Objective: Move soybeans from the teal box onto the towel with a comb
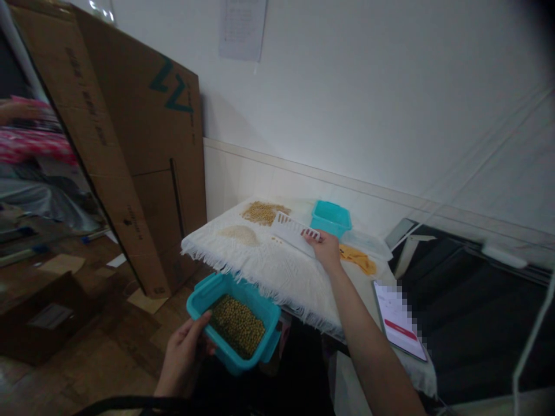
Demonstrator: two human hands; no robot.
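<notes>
My left hand point(189, 345) grips the near left rim of a teal plastic container point(211, 281), thumb over the edge. The container is tilted off the table's front edge and holds greenish beans point(239, 323). My right hand point(324, 247) is closed on the right end of a flat white plastic piece with a row of slots point(289, 229), held just over the white cloth point(277, 271). Whether the piece touches the cloth, I cannot tell. Beside its far left end lies a pile of tan beans point(262, 212). A paler heap of fine grains point(238, 234) sits nearer the fringe.
A second teal container point(331, 216) stands by the wall, with a clear lid point(368, 245) and yellow cloth point(361, 259) near it. A touchscreen device point(399, 323) lies at the table's right. A tall cardboard box point(143, 150) stands left. Part of another person shows far left.
</notes>
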